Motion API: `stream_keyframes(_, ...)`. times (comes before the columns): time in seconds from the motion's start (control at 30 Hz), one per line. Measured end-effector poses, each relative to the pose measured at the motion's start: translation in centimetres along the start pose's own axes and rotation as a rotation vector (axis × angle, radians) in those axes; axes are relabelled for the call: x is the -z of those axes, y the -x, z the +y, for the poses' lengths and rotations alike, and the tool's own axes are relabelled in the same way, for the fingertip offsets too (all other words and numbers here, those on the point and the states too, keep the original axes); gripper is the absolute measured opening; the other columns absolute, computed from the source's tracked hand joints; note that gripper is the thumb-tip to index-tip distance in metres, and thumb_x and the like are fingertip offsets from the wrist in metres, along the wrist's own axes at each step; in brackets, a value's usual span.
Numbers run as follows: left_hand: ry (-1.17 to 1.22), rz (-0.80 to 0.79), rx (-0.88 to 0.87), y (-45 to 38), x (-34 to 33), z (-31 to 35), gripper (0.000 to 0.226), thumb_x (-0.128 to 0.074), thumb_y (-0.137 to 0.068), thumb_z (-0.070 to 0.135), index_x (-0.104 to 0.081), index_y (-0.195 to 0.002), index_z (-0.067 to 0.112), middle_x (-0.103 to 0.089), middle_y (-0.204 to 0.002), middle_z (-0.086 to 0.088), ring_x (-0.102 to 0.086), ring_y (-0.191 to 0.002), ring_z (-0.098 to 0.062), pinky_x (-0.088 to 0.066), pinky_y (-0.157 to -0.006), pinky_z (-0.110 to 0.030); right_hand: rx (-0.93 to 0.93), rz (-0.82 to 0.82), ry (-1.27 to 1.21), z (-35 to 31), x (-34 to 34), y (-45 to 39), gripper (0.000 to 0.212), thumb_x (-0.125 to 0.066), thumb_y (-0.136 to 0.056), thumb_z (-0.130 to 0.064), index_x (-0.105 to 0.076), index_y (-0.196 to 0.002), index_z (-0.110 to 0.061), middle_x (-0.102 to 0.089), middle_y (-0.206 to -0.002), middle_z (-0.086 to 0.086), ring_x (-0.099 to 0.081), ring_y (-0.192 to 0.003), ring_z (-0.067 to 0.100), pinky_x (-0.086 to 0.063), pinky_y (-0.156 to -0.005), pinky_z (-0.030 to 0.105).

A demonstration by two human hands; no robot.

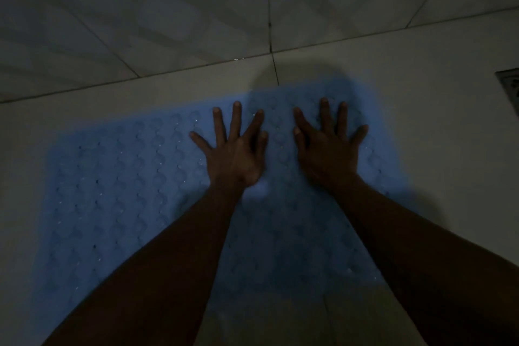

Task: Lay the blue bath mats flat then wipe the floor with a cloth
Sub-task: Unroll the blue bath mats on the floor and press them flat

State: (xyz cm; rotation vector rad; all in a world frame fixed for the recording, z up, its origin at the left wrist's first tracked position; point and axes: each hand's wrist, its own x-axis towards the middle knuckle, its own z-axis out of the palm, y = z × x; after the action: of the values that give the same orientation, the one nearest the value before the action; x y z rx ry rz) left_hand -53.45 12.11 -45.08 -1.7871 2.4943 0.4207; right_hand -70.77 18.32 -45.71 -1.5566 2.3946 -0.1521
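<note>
Both hands, left hand (234, 153) and right hand (327, 149), press flat with fingers (237, 118) spread wide near the far edge of the blue bath mat (126, 191), whose long axis runs leftward across the floor (438, 126).

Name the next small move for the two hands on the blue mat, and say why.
Probably slide both palms outward to smooth the mat flat. The left hand and right hand rest with fingers spread near the far edge of the blue mat, which already lies on the tiled floor. No cloth is in view.
</note>
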Motion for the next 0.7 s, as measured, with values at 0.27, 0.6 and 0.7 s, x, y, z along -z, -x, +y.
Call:
stream_keyframes(0.27, 0.109, -0.159, -0.066, 1.7, 3.2, -2.4, 0.063, -0.038, -0.1, 0.054, -0.013, -0.156, 0.042, 0.0, -0.168, 0.001, 0.004, -0.154, -0.025, -0.007, -0.112, -0.072, -0.037, -0.204, -0.057, -3.9, 2.7, 3.7, 0.061, -0.037, -0.101, -0.038, -0.011, -0.156, -0.034, 0.002, -0.165, 0.009, 0.006, -0.15, 0.037, -0.015, -0.112, 0.068)
stream_keyframes(0.6, 0.368, -0.051, 0.092, 9.5, 14.1, -14.1, 0.062, -0.045, -0.102, 0.044, -0.02, -0.157, 0.03, -0.01, -0.167, -0.006, -0.013, -0.152, -0.027, -0.02, -0.119, -0.056, 0.065, -0.239, -0.289, -18.8, 8.5, 9.3, 0.059, -0.041, -0.102, -0.035, -0.02, -0.155, -0.021, -0.019, -0.162, 0.014, -0.019, -0.148, 0.033, -0.027, -0.117, 0.05)
stream_keyframes(0.7, 0.382, 0.055, 0.096, 10.7, 19.7, -18.7, 0.061, -0.046, -0.102, 0.041, -0.023, -0.157, 0.026, -0.016, -0.165, -0.008, -0.018, -0.151, -0.027, -0.026, -0.118, -0.053, 0.157, -0.18, -0.269, -24.8, 12.6, 9.5, 0.06, -0.046, -0.1, -0.033, -0.024, -0.154, -0.018, -0.031, -0.156, 0.016, -0.032, -0.141, 0.035, -0.034, -0.112, 0.048)
